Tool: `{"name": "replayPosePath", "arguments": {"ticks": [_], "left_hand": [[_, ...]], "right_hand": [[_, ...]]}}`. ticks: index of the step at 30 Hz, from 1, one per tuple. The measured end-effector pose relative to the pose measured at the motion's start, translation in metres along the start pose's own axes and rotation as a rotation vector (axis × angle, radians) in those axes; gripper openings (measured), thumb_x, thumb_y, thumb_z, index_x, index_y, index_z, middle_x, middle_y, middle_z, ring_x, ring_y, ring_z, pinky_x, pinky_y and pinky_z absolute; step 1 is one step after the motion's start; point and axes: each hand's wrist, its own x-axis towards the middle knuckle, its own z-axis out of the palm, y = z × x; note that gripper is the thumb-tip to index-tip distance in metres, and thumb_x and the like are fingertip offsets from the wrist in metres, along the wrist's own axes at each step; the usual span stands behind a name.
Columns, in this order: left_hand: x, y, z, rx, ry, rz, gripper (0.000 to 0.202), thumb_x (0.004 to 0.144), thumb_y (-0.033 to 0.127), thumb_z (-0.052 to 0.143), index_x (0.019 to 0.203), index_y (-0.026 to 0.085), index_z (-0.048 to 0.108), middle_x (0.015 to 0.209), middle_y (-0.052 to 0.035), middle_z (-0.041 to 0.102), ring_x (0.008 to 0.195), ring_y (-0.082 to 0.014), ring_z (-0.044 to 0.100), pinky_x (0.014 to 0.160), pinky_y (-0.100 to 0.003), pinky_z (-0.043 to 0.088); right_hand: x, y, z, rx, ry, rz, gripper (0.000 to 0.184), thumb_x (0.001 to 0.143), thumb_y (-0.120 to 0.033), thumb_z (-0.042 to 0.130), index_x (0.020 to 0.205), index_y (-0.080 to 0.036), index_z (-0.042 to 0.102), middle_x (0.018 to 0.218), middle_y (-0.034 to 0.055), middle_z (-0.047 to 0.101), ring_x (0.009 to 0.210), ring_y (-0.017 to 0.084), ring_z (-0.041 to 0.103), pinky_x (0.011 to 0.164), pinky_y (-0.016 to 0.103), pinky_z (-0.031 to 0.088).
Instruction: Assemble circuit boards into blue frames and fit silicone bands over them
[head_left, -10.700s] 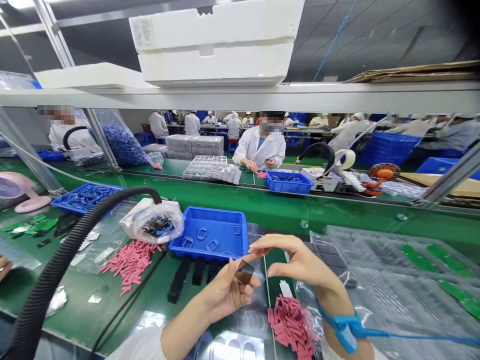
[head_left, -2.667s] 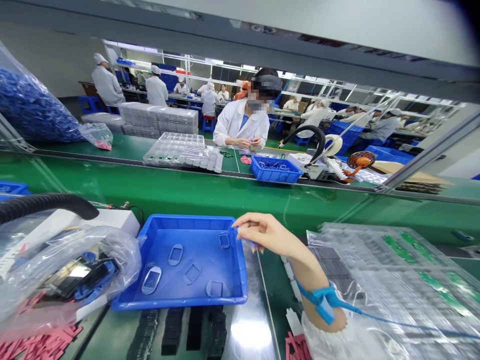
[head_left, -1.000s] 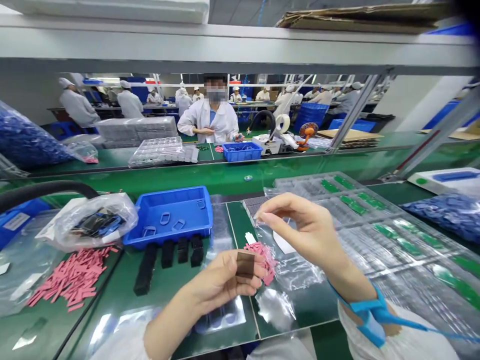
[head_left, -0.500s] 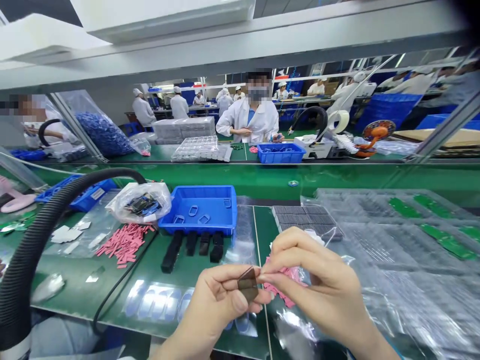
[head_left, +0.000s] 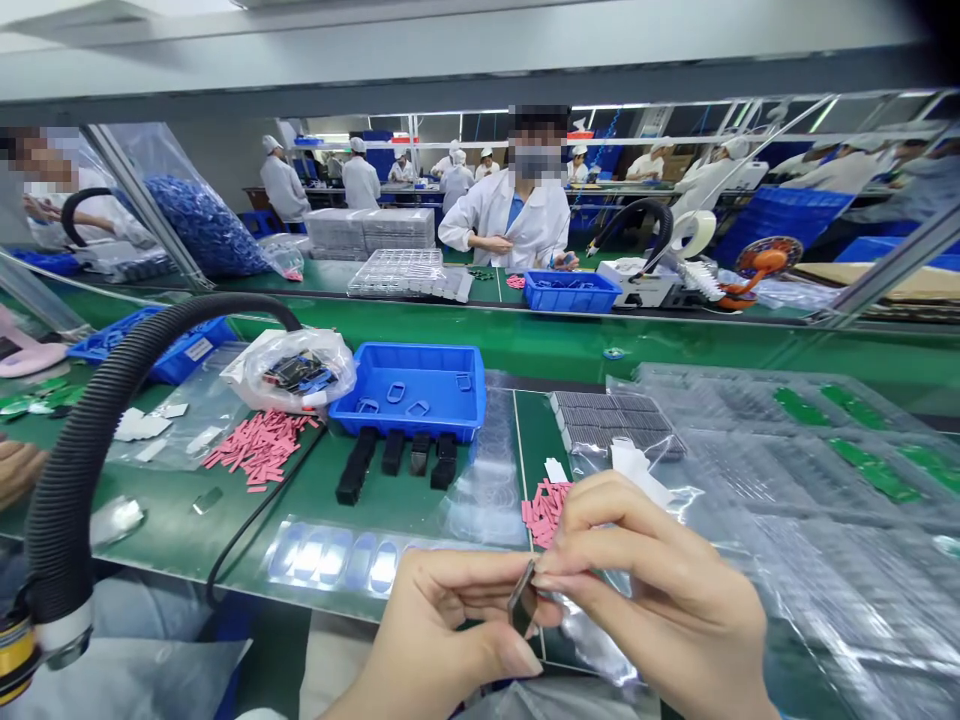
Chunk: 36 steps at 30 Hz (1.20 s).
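My left hand (head_left: 457,620) grips a small flat dark rectangular piece (head_left: 522,602) between thumb and fingers, low in the middle of the view. The piece is glossy and tilted nearly edge-on. The closed fingertips of my right hand (head_left: 652,580) pinch at its upper corner; whether they hold anything else there is too small to tell. Just beyond the fingers lies a pile of pink strips (head_left: 546,510). A sheet with oval clear films (head_left: 330,560) lies on the bench left of my left hand.
A blue bin (head_left: 409,390) with several blue frames stands behind black blocks (head_left: 390,455). More pink strips (head_left: 259,445) lie left. A black hose (head_left: 150,360) arches across the left side. Clear trays with green boards (head_left: 874,470) spread right. A co-worker (head_left: 517,215) sits opposite.
The dark piece has turned from mostly face-on to nearly edge-on between my hands. Both hands sit slightly lower and further right. The view has shifted a little.
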Motion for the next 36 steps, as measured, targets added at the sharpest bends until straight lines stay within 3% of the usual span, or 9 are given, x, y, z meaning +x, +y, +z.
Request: {"name": "replayPosePath", "arguments": {"ticks": [9,15,18,22,28,33,36], "left_hand": [[-0.014,-0.010,-0.014,0.035,-0.010,0.041,0.036,0.053,0.046,0.081,0.084,0.028,0.077,0.074,-0.0047,0.078,0.069,-0.0199,0.070,0.068,-0.027,0.054],[-0.017,-0.017,-0.023,0.181,-0.007,0.108,0.030,0.060,0.032,0.081,0.089,0.028,0.076,0.079,-0.0054,0.078,0.077,-0.0250,0.071,0.074,-0.033,0.056],[-0.016,-0.024,-0.022,0.052,0.007,0.056,0.031,0.056,0.032,0.083,0.087,0.028,0.077,0.078,-0.0038,0.078,0.077,-0.0223,0.072,0.073,-0.029,0.055],[-0.015,-0.030,-0.015,-0.186,0.062,-0.038,0.035,0.050,0.039,0.085,0.079,0.021,0.077,0.070,-0.0009,0.076,0.065,-0.0119,0.068,0.065,-0.018,0.053],[-0.015,-0.035,-0.017,-0.482,-0.002,-0.212,0.031,0.065,0.046,0.073,0.087,0.024,0.075,0.087,0.0007,0.077,0.075,-0.0090,0.070,0.062,-0.013,0.053],[-0.016,-0.043,-0.016,-0.468,-0.047,-0.166,0.039,0.068,0.052,0.069,0.090,0.021,0.074,0.083,-0.0018,0.076,0.076,-0.0111,0.069,0.068,-0.016,0.052],[-0.014,-0.042,-0.014,-0.302,-0.070,-0.116,0.045,0.061,0.053,0.074,0.087,0.016,0.074,0.074,-0.0028,0.072,0.072,-0.0119,0.065,0.066,-0.018,0.048]], "right_hand": [[-0.008,-0.010,0.014,0.049,0.001,0.058,0.019,0.077,-0.006,0.063,0.082,-0.024,0.067,0.068,0.0002,0.061,0.061,0.014,0.057,0.055,0.031,0.049],[-0.018,-0.008,0.022,0.051,0.002,0.071,0.018,0.078,-0.004,0.059,0.080,-0.022,0.063,0.068,-0.0004,0.058,0.063,0.014,0.055,0.058,0.030,0.048],[-0.025,-0.006,0.025,-0.041,0.013,0.037,0.017,0.078,-0.004,0.057,0.080,-0.020,0.060,0.069,0.0007,0.057,0.066,0.014,0.054,0.059,0.030,0.047],[-0.038,-0.005,0.027,-0.123,0.062,0.018,0.019,0.076,-0.001,0.055,0.080,-0.020,0.058,0.070,0.0011,0.056,0.068,0.015,0.053,0.062,0.031,0.046],[-0.050,-0.011,0.018,-0.016,0.174,0.107,0.018,0.080,-0.007,0.055,0.090,-0.021,0.058,0.076,0.0027,0.061,0.073,0.018,0.059,0.068,0.036,0.048],[-0.042,-0.018,0.013,-0.215,-0.029,0.059,0.050,0.079,-0.026,0.067,0.125,-0.021,0.048,0.107,0.0090,0.067,0.101,0.025,0.060,0.086,0.040,0.048],[-0.034,-0.019,0.014,-0.345,-0.200,-0.044,0.043,0.081,-0.025,0.065,0.121,-0.019,0.051,0.104,0.0065,0.070,0.098,0.023,0.061,0.086,0.037,0.048]]}}
